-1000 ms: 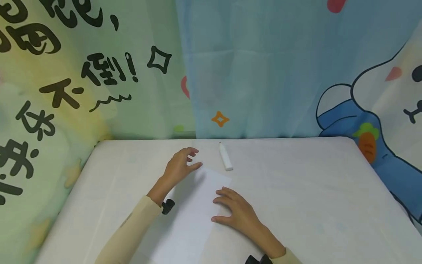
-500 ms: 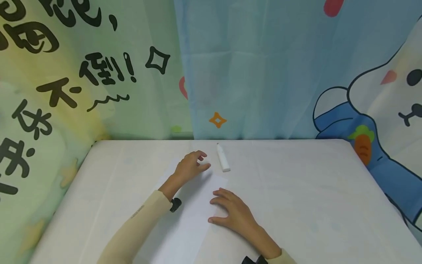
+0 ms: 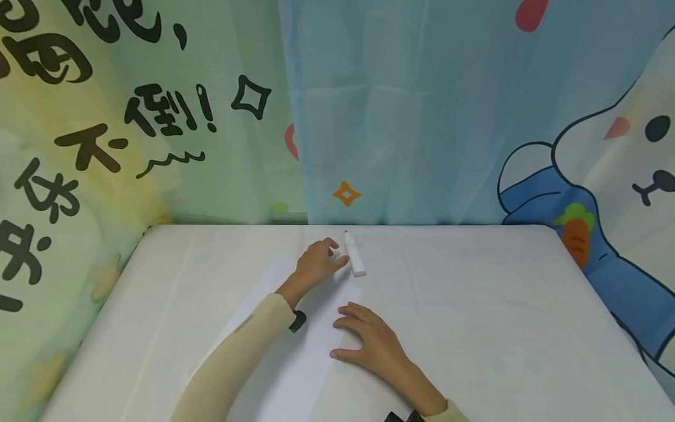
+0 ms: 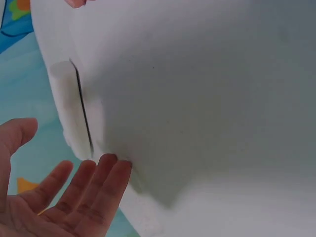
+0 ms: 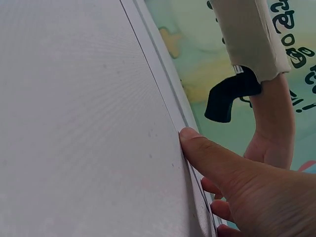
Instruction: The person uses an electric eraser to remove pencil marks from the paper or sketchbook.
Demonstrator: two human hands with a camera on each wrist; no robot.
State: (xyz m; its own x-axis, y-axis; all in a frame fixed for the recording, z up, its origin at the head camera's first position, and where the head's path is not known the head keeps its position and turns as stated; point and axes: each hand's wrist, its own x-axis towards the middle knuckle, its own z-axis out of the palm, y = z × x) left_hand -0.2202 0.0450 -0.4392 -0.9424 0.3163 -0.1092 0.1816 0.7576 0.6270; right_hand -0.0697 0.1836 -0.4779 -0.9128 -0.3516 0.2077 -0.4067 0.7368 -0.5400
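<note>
A sheet of white paper (image 3: 311,346) lies flat on the white-covered table, partly under my left forearm. Just beyond its far corner is a slim white tube with a narrow tip (image 3: 355,255). My left hand (image 3: 318,264) hovers beside the tube, thumb and fingers apart, holding nothing. In the left wrist view, the tube (image 4: 71,108) lies between the raised thumb and the extended fingers (image 4: 106,197). My right hand (image 3: 373,340) rests at the paper's right edge with spread, gently bent fingers. The right wrist view has its thumb (image 5: 207,150) touching the paper's edge.
The white tabletop (image 3: 474,316) stretches to the right. Behind it hangs a printed curtain (image 3: 401,117) with a cartoon figure and large characters, meeting the table's back edge. A black wrist camera (image 3: 297,321) sits on my left wrist.
My left hand has moved right across the paper, coming up beside the white tube. The right hand stays at the paper's edge. The head view has shifted slightly.
</note>
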